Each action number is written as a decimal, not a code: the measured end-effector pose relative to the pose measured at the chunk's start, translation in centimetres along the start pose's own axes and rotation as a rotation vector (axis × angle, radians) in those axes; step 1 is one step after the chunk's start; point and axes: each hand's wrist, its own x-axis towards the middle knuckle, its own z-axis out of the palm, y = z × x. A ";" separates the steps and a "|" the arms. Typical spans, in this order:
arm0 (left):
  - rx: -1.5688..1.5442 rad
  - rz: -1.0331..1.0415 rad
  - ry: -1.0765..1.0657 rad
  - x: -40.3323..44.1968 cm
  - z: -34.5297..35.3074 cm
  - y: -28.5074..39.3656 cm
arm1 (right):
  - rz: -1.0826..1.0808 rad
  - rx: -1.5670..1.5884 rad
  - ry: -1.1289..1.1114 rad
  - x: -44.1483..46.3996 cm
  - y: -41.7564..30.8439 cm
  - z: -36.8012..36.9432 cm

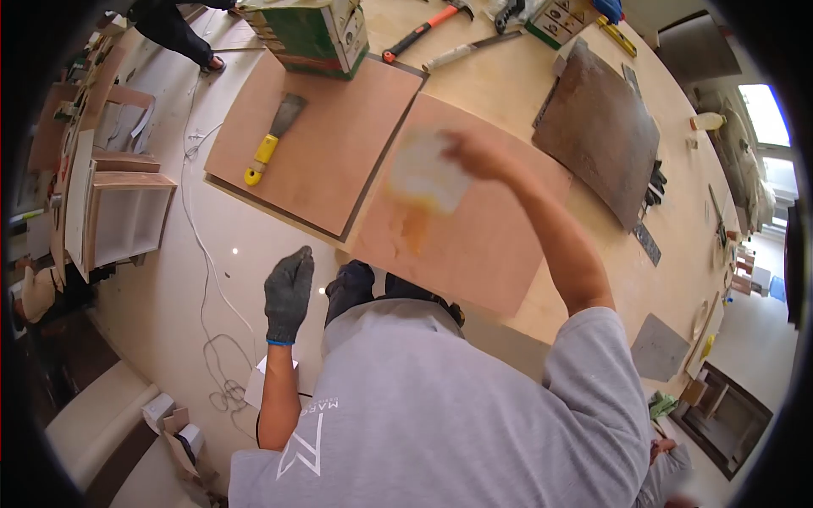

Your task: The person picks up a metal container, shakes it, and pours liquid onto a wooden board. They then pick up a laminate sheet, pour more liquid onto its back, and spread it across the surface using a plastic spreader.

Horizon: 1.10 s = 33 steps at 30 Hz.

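Note:
My right hand (480,157), bare and smeared by motion, is closed on a blurred whitish translucent container (430,172) whose exact kind I cannot make out. Its lower edge looks yellowish. Just below it, an amber puddle of liquid (412,230) lies on a reddish-brown flat panel (491,254). My left hand (290,292), in a dark grey work glove, hangs beside the table edge. Its fingers are stretched out close together, with nothing visible in them. A second similar panel (330,144) lies to the left, bearing a yellow-handled scraper (275,140).
A green box (309,38) stands at the back edge. A hammer (423,32) and a long flat tool (470,51) lie beyond the panels. To the right is a dark brown curved sheet (601,131). A cable (203,254) trails over the floor. Other people are partly visible.

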 end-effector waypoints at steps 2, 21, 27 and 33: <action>0.060 0.002 0.052 0.0 -0.7 -0.8 | -0.093 -0.351 -0.446 -4.0 -8.2 -0.1; -0.099 -0.161 0.131 -1.1 -4.7 -2.5 | 0.350 0.090 -0.055 -15.2 7.8 -10.8; -0.123 -0.055 0.065 1.2 -3.4 0.3 | 0.021 -0.028 0.181 -9.8 8.5 -7.1; -0.012 0.057 0.122 1.7 -4.3 1.9 | 0.409 0.110 -0.071 -14.9 -2.5 -3.6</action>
